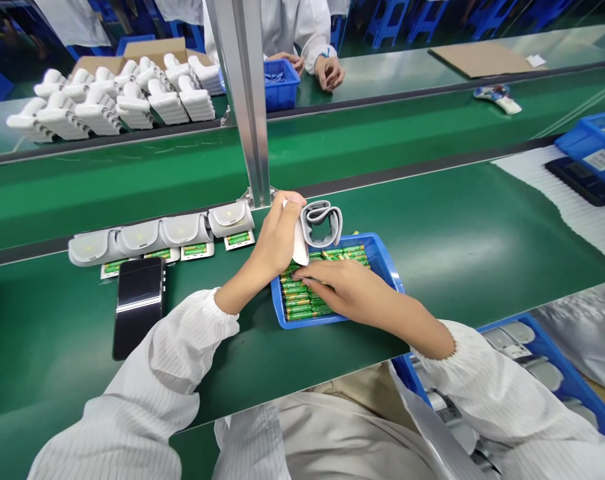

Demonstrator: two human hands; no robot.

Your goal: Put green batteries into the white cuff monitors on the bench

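My left hand (278, 233) is closed around a white device with a grey cuff (321, 227), held upright over the back edge of a small blue tray (382, 257). The tray is full of green batteries (302, 301). My right hand (340, 288) lies over the batteries with its fingers reaching left and touching them; whether it grips one I cannot make out. To the left, a row of several white cuffed devices (160, 233) lies on the green table, each with a pair of green batteries (195, 250) in front of it.
A black phone (138, 303) lies at the left. An aluminium post (242, 100) rises behind the tray. Across the belt, a co-worker's hands (327, 70) rest by a blue bin (281, 81), beside stacked white devices (117, 100). Blue bins stand at right (595, 140) and lower right (557, 360).
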